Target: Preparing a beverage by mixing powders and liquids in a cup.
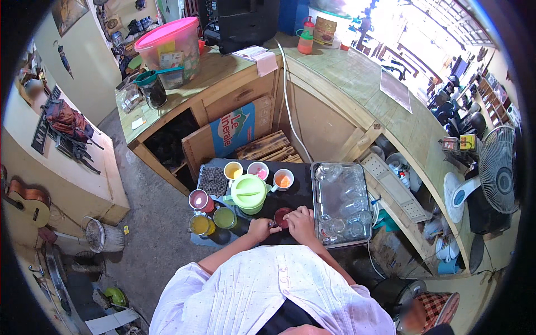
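Note:
My right hand (302, 225) is curled around the rim of a small glass of dark red contents (282, 218) on the dark tabletop. My left hand (264, 229) is closed, its fingertips pinched beside that glass on something small that I cannot make out. Just beyond stands a light green lidded pitcher (249, 191). Behind it are cups with yellow (233, 170), pink (258, 170) and orange (283, 179) contents. Left of my left hand stand glasses of green (225, 218) and yellow (201, 225) liquid, and a cup of pinkish-red liquid (200, 201).
A metal tray (341, 242) of clear glasses lies at my right. Dark round pieces fill a container (213, 181) at the far left corner. Beyond the table, a wooden counter (346, 84) curves around, with a cardboard box (201, 151) below. A fan (497, 167) stands right.

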Demonstrator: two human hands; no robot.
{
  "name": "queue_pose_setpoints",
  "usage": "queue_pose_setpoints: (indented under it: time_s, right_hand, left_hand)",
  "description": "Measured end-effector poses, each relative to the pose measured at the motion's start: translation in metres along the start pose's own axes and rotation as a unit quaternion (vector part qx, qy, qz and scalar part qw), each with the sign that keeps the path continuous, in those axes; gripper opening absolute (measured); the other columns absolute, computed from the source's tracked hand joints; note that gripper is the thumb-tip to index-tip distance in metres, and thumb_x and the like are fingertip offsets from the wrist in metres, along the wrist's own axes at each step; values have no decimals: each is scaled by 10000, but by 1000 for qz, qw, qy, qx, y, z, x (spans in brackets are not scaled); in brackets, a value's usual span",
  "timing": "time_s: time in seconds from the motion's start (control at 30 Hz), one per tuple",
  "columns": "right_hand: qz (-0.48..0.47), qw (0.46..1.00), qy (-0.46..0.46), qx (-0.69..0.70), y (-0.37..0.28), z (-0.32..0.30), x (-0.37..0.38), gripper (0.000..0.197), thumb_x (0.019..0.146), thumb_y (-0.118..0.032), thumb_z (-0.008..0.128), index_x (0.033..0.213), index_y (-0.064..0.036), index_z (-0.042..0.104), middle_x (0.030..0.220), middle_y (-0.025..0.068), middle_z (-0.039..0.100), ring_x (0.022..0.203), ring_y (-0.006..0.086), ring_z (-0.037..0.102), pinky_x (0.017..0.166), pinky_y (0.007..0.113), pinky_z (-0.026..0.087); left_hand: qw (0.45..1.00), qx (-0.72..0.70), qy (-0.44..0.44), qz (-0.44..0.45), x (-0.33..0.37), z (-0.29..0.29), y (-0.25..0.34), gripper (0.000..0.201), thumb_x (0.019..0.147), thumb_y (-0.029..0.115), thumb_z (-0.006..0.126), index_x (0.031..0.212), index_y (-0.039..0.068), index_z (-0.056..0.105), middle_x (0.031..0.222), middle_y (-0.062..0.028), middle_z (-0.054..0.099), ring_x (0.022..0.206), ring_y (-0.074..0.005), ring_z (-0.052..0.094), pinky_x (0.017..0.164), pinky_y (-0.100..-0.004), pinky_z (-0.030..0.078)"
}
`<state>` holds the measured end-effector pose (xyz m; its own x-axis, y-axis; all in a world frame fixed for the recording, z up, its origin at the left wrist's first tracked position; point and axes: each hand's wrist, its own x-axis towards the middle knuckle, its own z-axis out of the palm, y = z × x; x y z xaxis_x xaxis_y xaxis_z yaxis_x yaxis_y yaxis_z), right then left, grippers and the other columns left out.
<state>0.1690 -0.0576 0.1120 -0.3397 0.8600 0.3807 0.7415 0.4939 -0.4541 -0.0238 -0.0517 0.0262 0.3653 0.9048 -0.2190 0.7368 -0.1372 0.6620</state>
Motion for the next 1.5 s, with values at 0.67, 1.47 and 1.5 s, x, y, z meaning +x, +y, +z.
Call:
queue_pose_setpoints:
  time_s: [0.67,1.47,1.5]
  right_hand:
    - [35,999,-13,-24,0,2,10,83,748,-86,683,819,-114,714,817,19,682,881,237,562,787,396,404]
    - [29,998,18,53,1,4,4,79,760,-85,665,817,-124,703,810,8,670,900,230,555,822,413,383]
    - [29,998,18,53,0,4,5,79,760,-85,665,817,-124,703,810,8,670,900,230,555,822,413,383]
  left_hand:
    - [1000,18,-5,-3,1,-1,-1,521,768,613,677,665,108,606,671,-90,636,685,-316,638,633,-457,444]
    - [1000,-5,8,9,-1,-2,2,546,757,638,674,673,103,603,699,-96,653,718,-320,650,652,-458,445]
    - [999,-6,25,22,-1,-2,0,538,753,601,699,655,81,596,664,-125,624,666,-349,627,601,-459,447]
